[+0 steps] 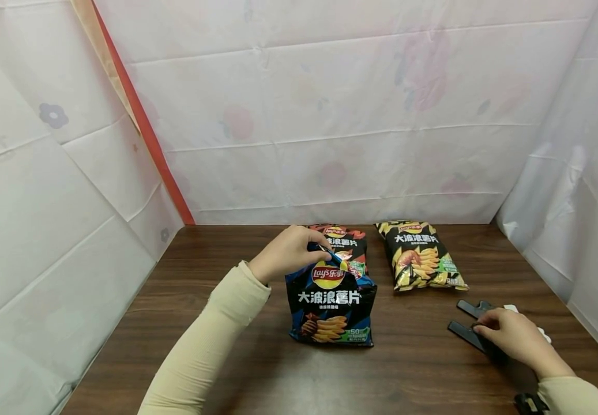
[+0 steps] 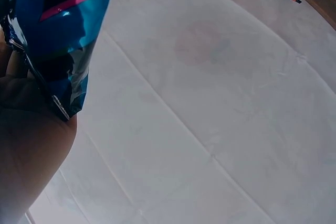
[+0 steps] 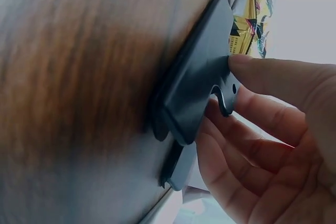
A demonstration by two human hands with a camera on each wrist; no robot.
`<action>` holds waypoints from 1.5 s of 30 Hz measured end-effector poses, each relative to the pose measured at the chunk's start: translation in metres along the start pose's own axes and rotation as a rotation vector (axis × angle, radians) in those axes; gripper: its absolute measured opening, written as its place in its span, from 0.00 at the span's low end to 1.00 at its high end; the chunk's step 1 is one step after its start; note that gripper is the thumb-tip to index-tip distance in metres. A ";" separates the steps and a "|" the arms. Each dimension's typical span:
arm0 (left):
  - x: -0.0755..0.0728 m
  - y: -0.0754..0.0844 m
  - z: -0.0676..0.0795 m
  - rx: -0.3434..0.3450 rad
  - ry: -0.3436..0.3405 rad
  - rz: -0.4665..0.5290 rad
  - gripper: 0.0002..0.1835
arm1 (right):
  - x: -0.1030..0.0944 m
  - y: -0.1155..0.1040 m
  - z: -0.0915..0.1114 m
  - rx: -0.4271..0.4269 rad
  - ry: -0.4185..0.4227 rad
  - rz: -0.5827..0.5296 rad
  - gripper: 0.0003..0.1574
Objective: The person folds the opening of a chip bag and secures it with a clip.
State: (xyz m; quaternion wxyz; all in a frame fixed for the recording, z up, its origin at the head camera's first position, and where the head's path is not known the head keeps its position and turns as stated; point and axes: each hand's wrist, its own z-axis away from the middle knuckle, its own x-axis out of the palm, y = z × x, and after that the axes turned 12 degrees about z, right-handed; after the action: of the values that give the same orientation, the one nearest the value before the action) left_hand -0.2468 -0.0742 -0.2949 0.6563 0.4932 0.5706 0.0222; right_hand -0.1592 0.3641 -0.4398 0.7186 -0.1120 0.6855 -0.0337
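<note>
My left hand grips the top edge of a blue and black Lay's chip bag, which stands upright on the table. In the left wrist view, shiny blue foil of this bag lies against the palm. My right hand is low at the right, pinching a flat black plastic piece between thumb and fingers. That piece has a curved notch and a small hole. A second black piece lies just beyond it, partly covered by the hand.
Behind the blue bag is a red and black chip bag, partly hidden. A yellow and black chip bag lies at the back right. A white object shows beside my right hand. Pale sheeting hangs behind the wooden table.
</note>
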 end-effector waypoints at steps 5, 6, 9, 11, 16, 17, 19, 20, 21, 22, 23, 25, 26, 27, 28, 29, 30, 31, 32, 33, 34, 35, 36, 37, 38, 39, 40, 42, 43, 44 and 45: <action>0.000 0.000 0.000 0.002 -0.002 -0.009 0.09 | -0.001 0.003 0.000 -0.009 0.016 -0.007 0.05; 0.000 0.000 0.000 0.003 -0.002 -0.010 0.09 | -0.001 0.003 0.000 -0.007 0.014 -0.006 0.05; 0.000 -0.001 0.000 0.005 0.000 -0.011 0.09 | -0.003 0.005 0.000 -0.013 0.001 -0.021 0.04; 0.000 -0.001 0.000 0.005 0.000 -0.012 0.09 | -0.004 0.006 0.000 -0.016 -0.020 -0.042 0.05; 0.000 0.000 0.000 0.003 -0.004 -0.012 0.09 | -0.009 0.007 0.002 -0.022 -0.074 -0.101 0.06; 0.000 0.000 0.000 0.002 -0.004 -0.010 0.09 | -0.010 0.006 0.002 -0.021 -0.079 -0.111 0.07; -0.001 0.000 0.000 0.000 -0.005 -0.007 0.09 | -0.011 0.006 0.002 -0.021 -0.090 -0.143 0.08; -0.001 0.000 0.000 0.000 -0.006 -0.006 0.09 | -0.012 0.005 0.002 -0.017 -0.095 -0.160 0.09; -0.001 0.000 0.000 0.000 -0.006 -0.005 0.09 | -0.012 0.004 0.002 -0.009 -0.101 -0.180 0.10; -0.001 0.000 0.000 0.001 -0.006 -0.004 0.09 | -0.013 0.003 0.002 0.000 -0.107 -0.201 0.11; -0.001 0.000 0.000 0.001 -0.006 -0.003 0.09 | -0.014 0.003 0.002 0.005 -0.112 -0.220 0.12; 0.000 0.000 0.000 0.004 -0.006 -0.004 0.10 | -0.016 0.001 0.001 0.018 -0.120 -0.253 0.14; 0.000 0.000 0.000 0.004 -0.006 -0.003 0.10 | -0.017 0.000 0.000 0.017 -0.122 -0.269 0.15; 0.000 0.000 0.000 0.006 -0.006 -0.003 0.10 | -0.018 -0.001 -0.001 0.021 -0.125 -0.286 0.16; 0.000 0.000 0.000 0.007 -0.006 -0.002 0.09 | -0.020 -0.003 -0.001 0.024 -0.127 -0.303 0.17; 0.000 0.000 0.000 0.007 -0.005 -0.001 0.09 | -0.021 -0.004 -0.002 0.028 -0.130 -0.318 0.18; 0.000 0.000 0.000 0.007 -0.005 0.000 0.09 | -0.022 -0.005 -0.002 0.034 -0.136 -0.335 0.18; 0.000 0.000 0.000 0.007 -0.005 0.001 0.09 | -0.022 -0.007 -0.002 0.036 -0.141 -0.356 0.19; 0.000 0.000 0.000 0.007 -0.005 0.003 0.09 | -0.023 -0.008 -0.003 0.042 -0.146 -0.376 0.20; 0.001 -0.001 0.000 0.007 -0.005 0.004 0.09 | -0.023 -0.010 -0.003 0.050 -0.147 -0.393 0.20; 0.001 -0.001 0.000 0.007 -0.006 0.005 0.09 | -0.024 -0.012 -0.004 0.053 -0.147 -0.407 0.21; 0.001 -0.001 0.000 0.007 -0.005 0.006 0.09 | -0.024 -0.013 -0.004 0.055 -0.143 -0.420 0.22; 0.001 -0.001 0.000 0.007 -0.005 0.006 0.09 | -0.024 -0.015 -0.005 0.056 -0.137 -0.434 0.23; 0.001 -0.001 0.000 0.007 -0.004 0.006 0.09 | -0.025 -0.017 -0.006 0.056 -0.127 -0.444 0.23; 0.001 -0.001 0.000 0.006 -0.004 0.005 0.09 | -0.026 -0.020 -0.006 0.056 -0.113 -0.452 0.23; 0.001 -0.001 0.000 0.006 -0.004 0.005 0.09 | -0.026 -0.022 -0.007 0.056 -0.098 -0.460 0.23; 0.001 -0.001 0.000 0.006 -0.003 0.004 0.09 | -0.027 -0.024 -0.008 0.055 -0.080 -0.465 0.23; 0.001 -0.001 0.001 0.007 -0.002 0.005 0.09 | -0.029 -0.029 -0.009 0.052 -0.042 -0.474 0.23; 0.001 -0.001 0.001 0.007 -0.002 0.004 0.09 | -0.030 -0.031 -0.009 0.051 -0.023 -0.478 0.23; 0.001 -0.001 0.001 0.007 -0.002 0.004 0.09 | -0.031 -0.033 -0.010 0.050 -0.005 -0.481 0.24; 0.001 0.000 0.001 0.007 -0.002 0.005 0.09 | -0.032 -0.035 -0.011 0.050 0.012 -0.485 0.24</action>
State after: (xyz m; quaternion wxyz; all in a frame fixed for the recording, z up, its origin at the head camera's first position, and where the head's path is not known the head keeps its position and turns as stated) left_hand -0.2464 -0.0744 -0.2959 0.6550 0.4969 0.5689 0.0210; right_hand -0.1681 0.3349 -0.4014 0.6880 -0.2552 0.6418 -0.2230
